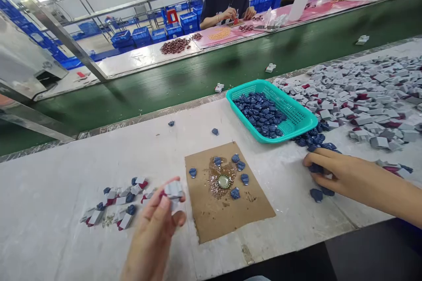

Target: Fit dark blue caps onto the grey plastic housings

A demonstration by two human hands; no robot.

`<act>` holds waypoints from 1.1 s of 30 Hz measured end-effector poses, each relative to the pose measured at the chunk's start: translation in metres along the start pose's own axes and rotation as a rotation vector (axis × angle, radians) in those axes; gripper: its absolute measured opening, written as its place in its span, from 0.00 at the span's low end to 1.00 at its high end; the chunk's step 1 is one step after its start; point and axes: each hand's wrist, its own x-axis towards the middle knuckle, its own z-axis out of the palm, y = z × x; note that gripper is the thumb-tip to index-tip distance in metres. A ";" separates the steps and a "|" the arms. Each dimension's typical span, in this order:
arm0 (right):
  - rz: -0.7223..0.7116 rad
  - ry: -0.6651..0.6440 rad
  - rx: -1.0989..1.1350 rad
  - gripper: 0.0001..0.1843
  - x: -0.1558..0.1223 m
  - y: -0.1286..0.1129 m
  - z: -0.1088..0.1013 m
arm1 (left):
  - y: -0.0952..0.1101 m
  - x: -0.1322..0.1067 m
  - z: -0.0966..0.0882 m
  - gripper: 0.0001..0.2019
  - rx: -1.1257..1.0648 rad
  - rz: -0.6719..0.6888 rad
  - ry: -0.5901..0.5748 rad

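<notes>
The left hand (154,232) is raised just above the white counter (66,175), its fingers (165,208) pinched together on a small grey piece (173,189) with a dark red edge. Just to its left, a loose cluster of finished pieces (115,206), grey, red and blue, lies on the counter.

The right hand (332,171) reaches out flat to the right, fingers curled down onto a scatter of dark blue caps (316,194) beside the teal basket (296,116); one blue cap seems tucked under the fingertips, though I cannot tell whether it is truly gripped. The basket itself is partly filled with more blue caps.

Between the hands sits a brown cardboard sheet (227,215), stained in the middle around a small metal bottle cap (223,181), with several blue caps ringed about it. Further right spreads a big heap of grey pieces (369,96). Beyond the green conveyor belt (198,79), other people work at a pink-covered bench.
</notes>
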 end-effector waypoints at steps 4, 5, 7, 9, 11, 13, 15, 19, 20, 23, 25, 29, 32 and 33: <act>-0.051 -0.116 0.278 0.04 0.008 -0.041 -0.015 | -0.027 -0.006 0.005 0.22 -0.038 -0.020 -0.028; -0.051 -0.128 0.359 0.04 0.011 -0.054 -0.017 | -0.032 -0.007 0.005 0.22 -0.040 -0.029 -0.047; -0.061 -0.144 0.513 0.09 0.018 -0.084 -0.017 | -0.039 -0.009 0.003 0.21 -0.049 -0.062 -0.074; -0.098 -0.146 0.644 0.16 0.025 -0.112 -0.011 | -0.044 -0.010 0.003 0.21 -0.064 -0.107 -0.082; -0.165 -0.158 0.725 0.17 0.033 -0.136 -0.001 | -0.048 -0.010 0.002 0.20 -0.080 -0.143 -0.087; -0.248 -0.119 0.731 0.15 0.040 -0.151 0.010 | -0.050 -0.010 0.002 0.20 -0.091 -0.143 -0.098; -0.325 -0.028 0.669 0.11 0.045 -0.160 0.019 | -0.053 -0.009 0.001 0.20 -0.102 -0.139 -0.119; -0.417 0.108 0.552 0.13 0.050 -0.164 0.028 | -0.057 -0.005 0.000 0.20 -0.138 -0.177 -0.152; -0.423 0.126 0.533 0.13 0.051 -0.164 0.029 | -0.058 -0.004 0.000 0.20 -0.148 -0.191 -0.151; -0.451 0.154 0.491 0.12 0.051 -0.165 0.031 | -0.059 -0.001 0.002 0.20 -0.186 -0.226 -0.139; -0.476 0.148 0.481 0.12 0.050 -0.165 0.033 | -0.059 0.001 0.003 0.19 -0.206 -0.219 -0.128; -0.509 0.162 0.421 0.14 0.050 -0.165 0.039 | -0.056 0.003 0.002 0.19 -0.194 -0.178 -0.113; -0.557 0.180 0.363 0.16 0.050 -0.163 0.044 | -0.054 0.003 0.000 0.19 -0.179 -0.195 -0.111; -0.564 0.189 0.346 0.15 0.050 -0.162 0.045 | -0.054 0.003 0.000 0.19 -0.183 -0.207 -0.104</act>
